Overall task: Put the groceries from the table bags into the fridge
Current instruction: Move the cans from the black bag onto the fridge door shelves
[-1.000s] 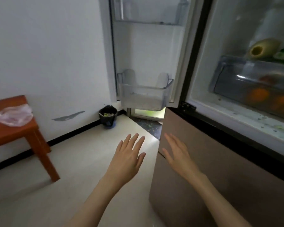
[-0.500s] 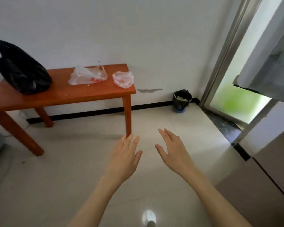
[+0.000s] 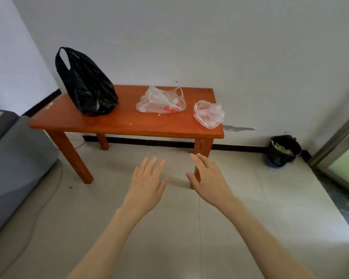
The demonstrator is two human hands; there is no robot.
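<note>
Your left hand [image 3: 147, 184] and right hand [image 3: 210, 178] hang released, fingers spread, holding nothing. Beyond them on the tabletop [image 3: 127, 122] sit a black bag [image 3: 85, 85] ahead-left, a clear bag [image 3: 161, 101] straight ahead and a smaller clear bag [image 3: 209, 113] ahead-right.

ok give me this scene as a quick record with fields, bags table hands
table: wooden table against the wall
black bag: black bag upright at its left end
middle bag: clear bag with red items inside
right bag: small clear bag, crumpled near the right edge
left hand: left hand open, empty, short of the table
right hand: right hand open, empty
floor: bin by the wall
</note>
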